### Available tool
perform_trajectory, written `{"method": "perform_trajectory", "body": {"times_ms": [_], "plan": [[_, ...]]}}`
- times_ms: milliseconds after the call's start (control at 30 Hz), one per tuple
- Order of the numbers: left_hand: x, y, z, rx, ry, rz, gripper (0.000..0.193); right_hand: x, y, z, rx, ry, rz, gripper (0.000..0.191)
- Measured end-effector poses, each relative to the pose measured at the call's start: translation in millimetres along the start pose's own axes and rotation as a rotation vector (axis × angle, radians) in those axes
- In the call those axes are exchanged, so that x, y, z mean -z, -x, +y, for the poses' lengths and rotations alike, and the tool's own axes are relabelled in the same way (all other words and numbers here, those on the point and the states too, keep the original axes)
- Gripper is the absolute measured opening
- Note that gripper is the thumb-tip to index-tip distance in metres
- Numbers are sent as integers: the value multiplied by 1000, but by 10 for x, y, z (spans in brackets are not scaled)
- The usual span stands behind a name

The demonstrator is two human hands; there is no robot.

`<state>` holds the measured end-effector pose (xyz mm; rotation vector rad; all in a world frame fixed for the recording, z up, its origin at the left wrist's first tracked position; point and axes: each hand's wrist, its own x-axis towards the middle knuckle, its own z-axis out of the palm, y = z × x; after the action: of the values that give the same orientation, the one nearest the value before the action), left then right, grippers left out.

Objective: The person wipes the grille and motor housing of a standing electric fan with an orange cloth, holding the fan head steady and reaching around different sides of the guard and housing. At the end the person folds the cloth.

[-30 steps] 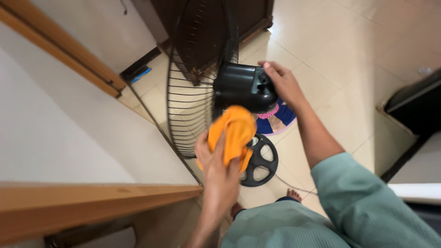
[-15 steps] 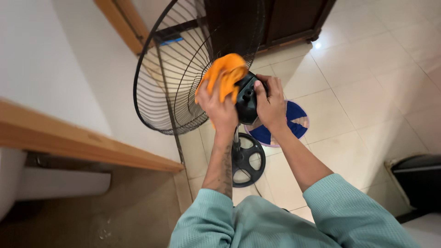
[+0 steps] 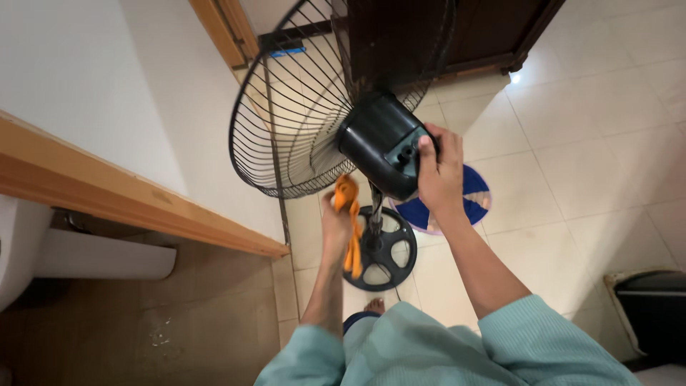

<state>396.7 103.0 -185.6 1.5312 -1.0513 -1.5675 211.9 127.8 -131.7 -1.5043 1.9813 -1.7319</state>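
Note:
A black pedestal fan stands in front of me, seen from above. Its black motor housing [image 3: 379, 143] sits behind the round wire cage [image 3: 293, 107]. My right hand [image 3: 439, 171] grips the right side of the housing, thumb on top. My left hand [image 3: 336, 221] holds an orange cloth [image 3: 349, 214] just below the housing, next to the fan's pole; the cloth hangs down along my wrist. The fan's round black base [image 3: 379, 250] rests on the tiled floor beneath.
A wooden ledge [image 3: 128, 200] runs along the white wall at left, with a white fixture [image 3: 100, 254] under it. A dark wooden cabinet [image 3: 457, 32] stands behind the fan. A blue round mat [image 3: 471, 204] lies on the floor. A black bin [image 3: 654, 314] is at lower right.
My left hand has dropped with the orange cloth from the top of the motor housing to below it. My right hand stays on the housing. The view has shifted slightly.

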Motion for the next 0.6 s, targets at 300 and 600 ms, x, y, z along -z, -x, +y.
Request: {"method": "perform_trajectory", "body": {"times_ms": [300,600], "plan": [[-228,741,815,-960,-426,127,53,201,96,20,6,9,-106,34],[-534,-66,333,-1148,-213,142,32,184,227,1,92,-37,-97,34]]}}
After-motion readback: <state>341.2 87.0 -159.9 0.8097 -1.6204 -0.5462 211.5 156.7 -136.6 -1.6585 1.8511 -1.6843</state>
